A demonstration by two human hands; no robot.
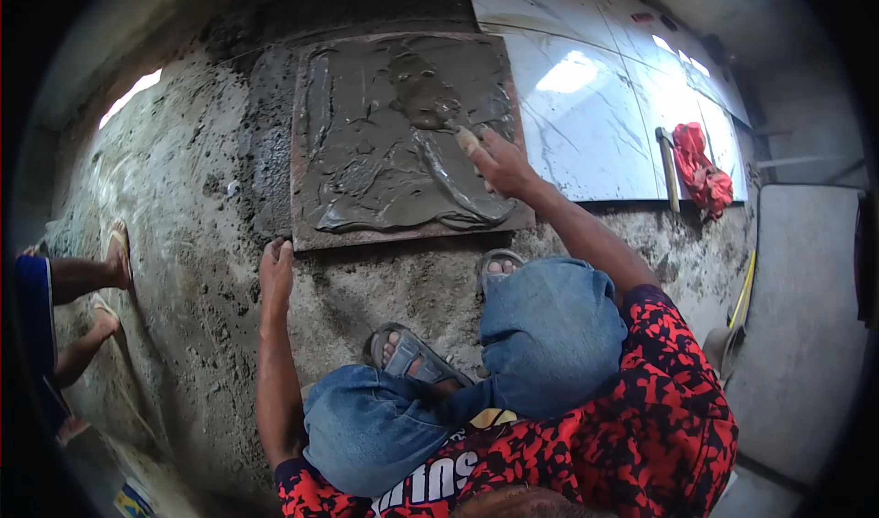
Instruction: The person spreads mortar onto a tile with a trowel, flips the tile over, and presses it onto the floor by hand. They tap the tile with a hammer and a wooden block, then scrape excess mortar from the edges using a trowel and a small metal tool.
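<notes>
In the head view, squats in blue jeans [554, 326] on a rough, dirty cement floor [188, 326]. Holds a trowel [467, 141] in the right hand [502, 163], with fingers closed around its pale handle and with the blade end down in wet grey mortar [366, 152]. Rests the left hand [276, 260] at the near left corner of a square tile [316, 240], with fingers bent; cannot tell whether pinching the edge or just touching it. Has that tile straight ahead, with mortar spread unevenly over nearly all its upper side. To its right, has glossy white veined tiles [586, 134], with a hammer [671, 170] and a crumpled red bag [700, 172] beside each other near their closer edge. At far left, shares the floor with another person [81, 280], visible only in part.
</notes>
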